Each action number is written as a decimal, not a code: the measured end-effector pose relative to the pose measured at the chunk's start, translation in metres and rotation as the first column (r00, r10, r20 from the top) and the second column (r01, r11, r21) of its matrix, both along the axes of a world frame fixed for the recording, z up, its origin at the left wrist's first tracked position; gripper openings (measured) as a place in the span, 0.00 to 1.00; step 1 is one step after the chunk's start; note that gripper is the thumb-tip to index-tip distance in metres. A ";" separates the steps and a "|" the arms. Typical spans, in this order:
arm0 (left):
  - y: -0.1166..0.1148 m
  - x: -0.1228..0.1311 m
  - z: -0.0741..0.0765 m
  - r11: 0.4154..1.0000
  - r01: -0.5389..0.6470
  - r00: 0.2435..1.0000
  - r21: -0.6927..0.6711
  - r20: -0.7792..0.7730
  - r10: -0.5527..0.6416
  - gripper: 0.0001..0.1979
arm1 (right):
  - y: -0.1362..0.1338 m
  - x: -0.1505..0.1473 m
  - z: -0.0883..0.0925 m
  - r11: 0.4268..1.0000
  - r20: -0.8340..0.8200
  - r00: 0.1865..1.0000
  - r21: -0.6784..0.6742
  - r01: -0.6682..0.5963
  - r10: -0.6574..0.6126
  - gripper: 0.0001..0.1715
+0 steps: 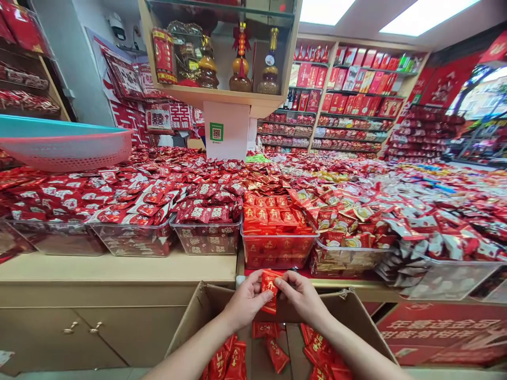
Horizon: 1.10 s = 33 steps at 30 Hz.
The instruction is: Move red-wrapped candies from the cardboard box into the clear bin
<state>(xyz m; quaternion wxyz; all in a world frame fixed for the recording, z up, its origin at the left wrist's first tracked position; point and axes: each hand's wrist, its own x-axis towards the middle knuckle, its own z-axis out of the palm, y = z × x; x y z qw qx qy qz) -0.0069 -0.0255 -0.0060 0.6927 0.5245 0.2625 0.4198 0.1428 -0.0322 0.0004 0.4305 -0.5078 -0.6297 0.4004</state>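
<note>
At left a plastic basket shows over heaped packets; clear bins line the counter front, seemingly to keep kinds apart. Next, an open cardboard box stands close in, presumably keeping its loose packets within reach. Above it, the left hand pinches a red packet by its left side and the right hand its upper right, probably to steady it

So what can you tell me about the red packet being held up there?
The packet is small, red and shiny, like plastic wrapping, with gold lettering on its front. It looks closed, so its contents don't show. It is held roughly upright, slightly tilted, over the open cardboard box, with the left hand and the right hand gripping it from either side.
</note>
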 end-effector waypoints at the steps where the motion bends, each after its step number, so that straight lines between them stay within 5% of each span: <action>1: 0.000 0.000 0.001 1.000 -0.024 1.000 -0.017 0.007 0.024 0.21 | -0.002 -0.001 0.001 1.000 -0.014 1.000 0.018 0.006 -0.005 0.16; 6: 0.001 0.002 0.002 0.981 -0.157 0.987 -0.111 0.015 0.160 0.21 | -0.015 -0.005 0.007 0.959 0.259 0.966 0.272 -0.076 0.003 0.16; 9: 0.001 0.004 0.001 0.965 -0.170 0.981 -0.200 0.057 0.185 0.21 | -0.020 -0.007 0.006 0.881 0.516 0.852 0.439 -0.175 -0.088 0.26; 13: 0.001 0.000 0.007 0.964 -0.136 0.984 -0.227 0.079 0.157 0.20 | -0.017 -0.007 0.006 0.784 0.686 0.702 0.536 -0.312 -0.190 0.26; 20: 0.010 -0.015 0.009 0.964 -0.161 0.972 -0.211 -0.203 0.118 0.21 | -0.017 0.006 0.038 0.642 0.539 0.809 0.711 -0.287 -0.235 0.15; 25: 0.019 -0.015 -0.003 0.972 -0.178 0.959 -0.151 -0.250 0.137 0.20 | -0.002 0.022 0.093 0.522 0.403 0.834 0.836 -0.168 -0.376 0.12; 28: 0.019 -0.013 -0.006 0.975 -0.187 0.953 -0.121 -0.262 0.150 0.19 | 0.037 0.025 0.133 0.554 0.458 0.759 0.818 -0.154 -0.464 0.09; 33: 0.019 -0.013 -0.007 0.977 -0.179 0.952 -0.116 -0.271 0.142 0.19 | 0.117 0.008 0.165 0.790 0.753 0.449 0.595 -0.151 -0.481 0.13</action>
